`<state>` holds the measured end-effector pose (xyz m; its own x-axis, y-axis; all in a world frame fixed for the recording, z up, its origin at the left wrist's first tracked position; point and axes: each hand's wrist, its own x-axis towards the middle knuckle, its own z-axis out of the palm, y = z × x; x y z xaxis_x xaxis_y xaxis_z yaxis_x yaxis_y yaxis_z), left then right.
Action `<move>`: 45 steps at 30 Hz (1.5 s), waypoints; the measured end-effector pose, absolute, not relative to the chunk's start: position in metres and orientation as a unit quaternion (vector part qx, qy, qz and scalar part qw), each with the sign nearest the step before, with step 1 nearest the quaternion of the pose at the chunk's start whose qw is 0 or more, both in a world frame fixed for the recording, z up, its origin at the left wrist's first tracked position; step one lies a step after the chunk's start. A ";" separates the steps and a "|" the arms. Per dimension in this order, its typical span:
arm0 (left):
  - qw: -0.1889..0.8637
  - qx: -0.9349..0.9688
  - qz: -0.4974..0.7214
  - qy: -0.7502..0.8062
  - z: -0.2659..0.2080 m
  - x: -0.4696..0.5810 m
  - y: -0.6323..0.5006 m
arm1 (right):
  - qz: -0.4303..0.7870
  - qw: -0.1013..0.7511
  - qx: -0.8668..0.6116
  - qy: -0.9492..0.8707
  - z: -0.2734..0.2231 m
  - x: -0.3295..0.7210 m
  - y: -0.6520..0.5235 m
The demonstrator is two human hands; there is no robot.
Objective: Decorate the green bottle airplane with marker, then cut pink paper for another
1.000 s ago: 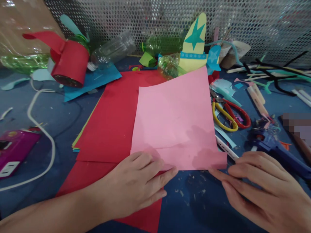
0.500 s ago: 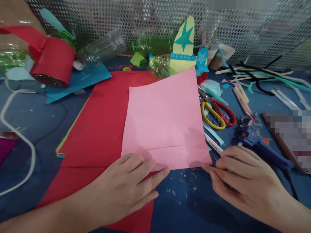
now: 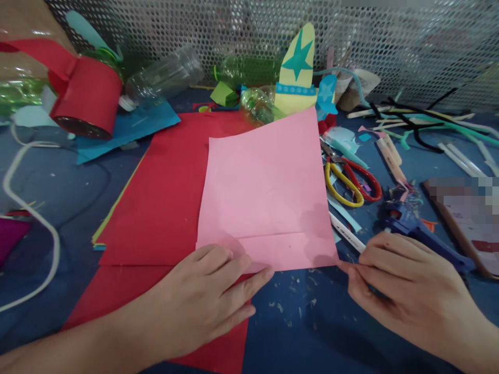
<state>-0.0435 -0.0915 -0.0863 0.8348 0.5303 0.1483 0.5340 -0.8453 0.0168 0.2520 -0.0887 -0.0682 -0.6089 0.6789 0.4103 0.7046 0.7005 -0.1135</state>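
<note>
A pink paper sheet (image 3: 265, 187) with a strip along its near edge folded up lies partly over red sheets (image 3: 156, 202). My left hand (image 3: 210, 291) presses flat on the folded strip's left end, fingers stretched out. At the near right corner of the sheet is my right hand (image 3: 409, 285); its index finger is extended to the corner and the other fingers are bent, with no held thing showing. A white pen (image 3: 345, 234) lies by the sheet's right edge, its near end reaching my right hand. Scissors (image 3: 353, 182) with yellow and red handles lie just beyond.
A blue glue gun (image 3: 421, 234) and a phone-like slab (image 3: 460, 223) lie at the right. Along the back stand a metal mesh panel (image 3: 241, 31), a red-wrapped bottle (image 3: 89, 98) and a yellow paper piece (image 3: 298, 67) with a star. A white cord (image 3: 54, 239) curves at the left.
My right hand has slid slightly right, its index fingertip now at the sheet's corner. My left hand stays on the fold. The whole view has shifted a little.
</note>
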 end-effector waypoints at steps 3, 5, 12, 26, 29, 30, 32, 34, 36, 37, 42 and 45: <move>0.018 -0.958 -0.071 -0.279 -0.086 -0.043 -0.092 | -0.025 0.223 -0.384 -0.895 -0.068 0.252 -0.089; 0.022 -0.957 -0.071 -0.281 -0.085 -0.043 -0.092 | -0.020 0.230 -0.382 -0.895 -0.068 0.251 -0.089; -0.018 -0.948 -0.098 -0.301 -0.084 -0.040 -0.095 | -0.004 0.250 -0.369 -0.895 -0.064 0.246 -0.095; -0.116 -0.944 -0.168 -0.259 -0.076 -0.035 -0.093 | 0.081 0.231 -0.346 -0.906 -0.084 0.228 -0.103; -0.098 -0.946 -0.171 -0.257 -0.078 -0.034 -0.094 | 0.093 0.223 -0.353 -0.904 -0.089 0.226 -0.106; -0.092 -0.947 -0.169 -0.257 -0.078 -0.034 -0.094 | 0.091 0.221 -0.352 -0.905 -0.090 0.225 -0.106; -0.083 -0.950 -0.158 -0.257 -0.078 -0.034 -0.095 | 0.081 0.219 -0.345 -0.909 -0.088 0.224 -0.104; -0.074 -0.953 -0.145 -0.254 -0.079 -0.034 -0.095 | 0.065 0.209 -0.327 -0.919 -0.084 0.223 -0.101; -0.071 -0.957 -0.131 -0.247 -0.081 -0.034 -0.095 | 0.049 0.199 -0.313 -0.927 -0.082 0.222 -0.098; -0.071 -0.959 -0.124 -0.247 -0.081 -0.034 -0.095 | 0.045 0.200 -0.315 -0.927 -0.081 0.221 -0.098; -0.060 -0.959 -0.120 -0.250 -0.082 -0.035 -0.096 | 0.053 0.206 -0.330 -0.920 -0.082 0.219 -0.098; -0.073 -0.958 -0.150 -0.234 -0.079 -0.038 -0.094 | 0.053 0.200 -0.329 -0.921 -0.082 0.219 -0.099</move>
<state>-0.0377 -0.0942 -0.0794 0.8450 0.4705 0.2542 0.4268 -0.8797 0.2095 0.2187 -0.0986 -0.0817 -0.7035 0.6276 0.3334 0.5855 0.7778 -0.2288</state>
